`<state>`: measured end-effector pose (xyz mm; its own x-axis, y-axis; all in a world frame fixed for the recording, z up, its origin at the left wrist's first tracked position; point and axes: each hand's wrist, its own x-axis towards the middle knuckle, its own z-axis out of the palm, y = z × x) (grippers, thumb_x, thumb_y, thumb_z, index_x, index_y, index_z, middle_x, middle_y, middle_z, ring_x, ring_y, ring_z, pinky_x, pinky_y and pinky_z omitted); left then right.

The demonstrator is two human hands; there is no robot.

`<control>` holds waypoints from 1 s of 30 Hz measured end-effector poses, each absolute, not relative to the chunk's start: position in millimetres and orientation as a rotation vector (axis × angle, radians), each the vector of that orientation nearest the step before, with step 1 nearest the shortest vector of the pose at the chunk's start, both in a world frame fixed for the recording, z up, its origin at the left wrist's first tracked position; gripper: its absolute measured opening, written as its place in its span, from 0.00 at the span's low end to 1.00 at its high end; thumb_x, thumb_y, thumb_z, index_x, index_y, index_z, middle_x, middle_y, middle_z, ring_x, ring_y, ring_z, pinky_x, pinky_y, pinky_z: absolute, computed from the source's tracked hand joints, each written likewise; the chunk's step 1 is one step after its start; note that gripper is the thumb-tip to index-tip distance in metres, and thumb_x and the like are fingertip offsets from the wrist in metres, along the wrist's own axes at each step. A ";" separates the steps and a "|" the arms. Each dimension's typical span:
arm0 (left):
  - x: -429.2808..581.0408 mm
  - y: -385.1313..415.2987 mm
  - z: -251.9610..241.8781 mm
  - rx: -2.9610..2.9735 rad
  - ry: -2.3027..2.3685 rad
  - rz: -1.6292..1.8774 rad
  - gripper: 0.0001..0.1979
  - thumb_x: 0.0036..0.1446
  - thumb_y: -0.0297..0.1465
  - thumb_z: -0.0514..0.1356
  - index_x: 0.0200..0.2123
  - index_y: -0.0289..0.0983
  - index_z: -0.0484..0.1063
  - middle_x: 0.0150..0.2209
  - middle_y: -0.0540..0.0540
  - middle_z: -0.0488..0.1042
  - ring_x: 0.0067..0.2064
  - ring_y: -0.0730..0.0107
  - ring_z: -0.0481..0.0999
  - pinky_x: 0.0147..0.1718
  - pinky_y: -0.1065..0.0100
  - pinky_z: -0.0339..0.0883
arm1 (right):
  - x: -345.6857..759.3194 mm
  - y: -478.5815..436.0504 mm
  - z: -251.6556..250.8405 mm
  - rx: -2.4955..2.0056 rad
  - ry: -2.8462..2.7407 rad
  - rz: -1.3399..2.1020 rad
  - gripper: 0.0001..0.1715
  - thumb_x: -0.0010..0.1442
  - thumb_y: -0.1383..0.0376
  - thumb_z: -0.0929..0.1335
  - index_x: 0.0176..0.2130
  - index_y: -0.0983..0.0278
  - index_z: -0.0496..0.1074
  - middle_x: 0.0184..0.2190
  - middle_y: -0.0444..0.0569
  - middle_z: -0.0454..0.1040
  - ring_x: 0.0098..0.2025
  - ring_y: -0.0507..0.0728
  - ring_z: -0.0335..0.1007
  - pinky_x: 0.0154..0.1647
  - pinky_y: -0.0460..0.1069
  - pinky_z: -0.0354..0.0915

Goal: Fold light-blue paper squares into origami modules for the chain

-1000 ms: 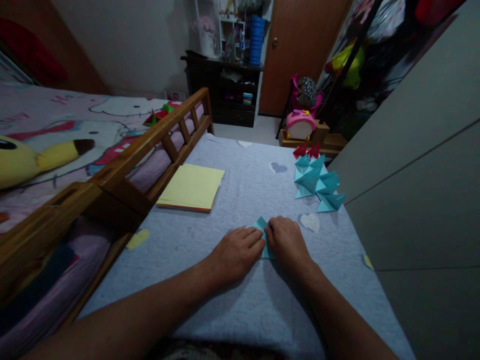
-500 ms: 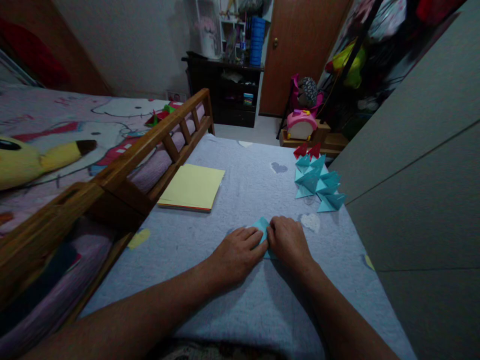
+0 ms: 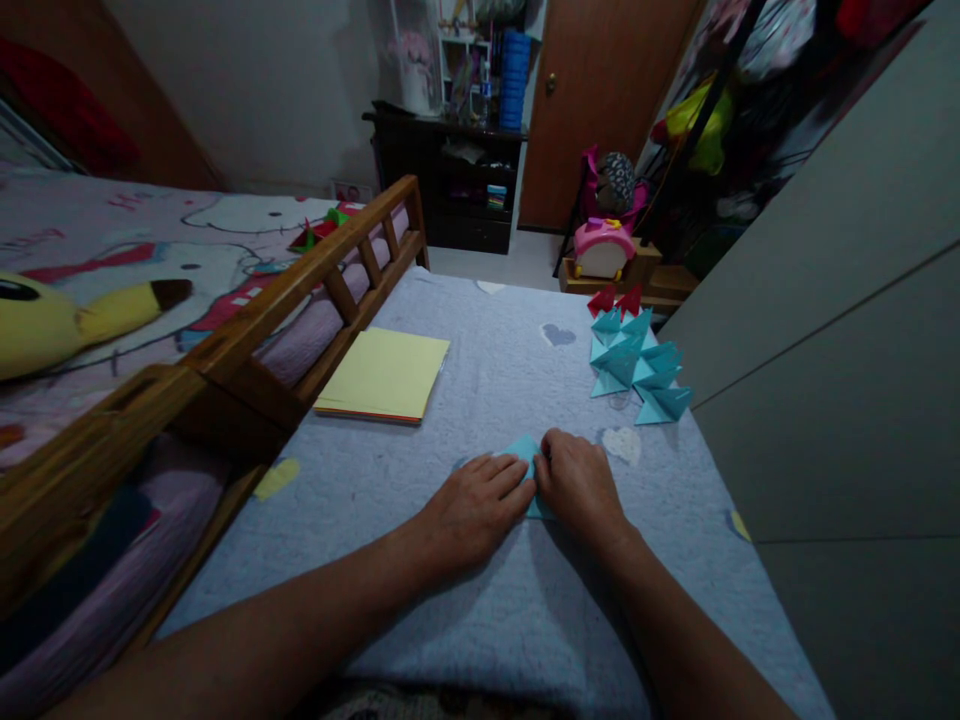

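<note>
A small folded sheet of light-blue origami paper (image 3: pixel 528 448) lies on the bed between my hands, its pointed top and a strip of its lower edge showing. My left hand (image 3: pixel 474 503) rests on its left part with the fingers stretched out and lying flat. Curled fingers of my right hand (image 3: pixel 576 478) pinch at the right edge of the paper, and they hide that side. Beyond my right hand stands a cluster of folded blue paper pieces (image 3: pixel 621 362), with red folded pieces (image 3: pixel 602 302) behind them.
A stack of square paper (image 3: pixel 384 375), yellow on top, lies to the left. A wooden bed rail (image 3: pixel 315 265) runs along the left side. On the right rises a pale cabinet panel (image 3: pixel 840 420). A pink toy (image 3: pixel 602 245) sits past the bed's far end.
Hardly anything differs. Both hands stay on the blue paper, with only slight shifts of the fingers; a little more of its top shows.
</note>
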<state>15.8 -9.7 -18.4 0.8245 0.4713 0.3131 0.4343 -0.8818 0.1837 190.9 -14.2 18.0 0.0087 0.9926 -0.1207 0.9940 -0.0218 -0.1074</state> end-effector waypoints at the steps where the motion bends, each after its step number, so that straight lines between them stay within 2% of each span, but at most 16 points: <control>1: 15.7 -10.0 -18.4 2.903 0.725 0.552 0.13 0.71 0.32 0.53 0.54 0.33 0.70 0.53 0.40 0.75 0.53 0.57 0.72 0.53 0.57 0.67 | 191.1 -14.5 18.2 2.230 2.193 -0.248 0.08 0.67 0.65 0.64 0.41 0.65 0.72 0.38 0.53 0.78 0.43 0.61 0.73 0.40 0.53 0.53; 8: 15.4 -10.7 -19.2 2.909 0.733 0.571 0.14 0.71 0.31 0.53 0.55 0.33 0.70 0.52 0.40 0.75 0.54 0.56 0.72 0.53 0.56 0.68 | 196.3 -15.3 14.9 2.247 2.222 -0.199 0.08 0.67 0.63 0.65 0.41 0.65 0.71 0.37 0.54 0.78 0.42 0.62 0.72 0.41 0.53 0.54; 13: 16.5 -10.7 -18.7 2.884 0.732 0.560 0.12 0.71 0.31 0.53 0.52 0.33 0.72 0.51 0.40 0.75 0.53 0.59 0.73 0.53 0.57 0.69 | 195.5 -24.6 18.3 2.177 2.502 -0.181 0.05 0.64 0.69 0.66 0.39 0.64 0.73 0.41 0.54 0.76 0.45 0.62 0.68 0.45 0.54 0.57; 16: 16.7 -11.2 -21.5 2.841 0.722 0.582 0.10 0.69 0.29 0.55 0.50 0.35 0.73 0.52 0.41 0.75 0.55 0.59 0.71 0.55 0.56 0.68 | 192.0 -38.6 19.5 1.983 2.742 -0.360 0.12 0.63 0.75 0.63 0.40 0.63 0.74 0.44 0.53 0.76 0.46 0.61 0.67 0.48 0.53 0.60; 21: 15.7 -11.1 -23.8 2.814 0.707 0.588 0.13 0.69 0.29 0.55 0.54 0.36 0.71 0.54 0.41 0.74 0.57 0.58 0.71 0.57 0.55 0.67 | 191.3 -56.8 10.4 1.932 2.846 -0.495 0.26 0.62 0.80 0.59 0.56 0.65 0.67 0.53 0.54 0.74 0.49 0.59 0.68 0.53 0.53 0.63; 23: 14.9 -11.3 -22.1 2.834 0.703 0.547 0.14 0.69 0.29 0.55 0.56 0.36 0.70 0.56 0.40 0.73 0.59 0.58 0.70 0.58 0.55 0.67 | 192.3 -58.1 7.3 1.944 2.841 -0.477 0.28 0.61 0.81 0.59 0.58 0.66 0.66 0.53 0.55 0.74 0.50 0.59 0.67 0.54 0.53 0.63; 30: 1.6 -17.6 -11.0 2.971 0.696 0.387 0.17 0.69 0.28 0.54 0.59 0.33 0.67 0.58 0.39 0.73 0.60 0.57 0.70 0.58 0.56 0.65 | 189.9 -53.7 14.0 1.844 2.773 -0.365 0.18 0.62 0.78 0.61 0.47 0.65 0.71 0.45 0.53 0.76 0.43 0.59 0.68 0.49 0.53 0.64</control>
<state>1.6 -17.6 -11.0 0.8661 0.4450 0.2277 0.4285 -0.8955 0.1202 189.9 -53.7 14.0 -0.3789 0.9239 0.0530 0.8788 0.3772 -0.2923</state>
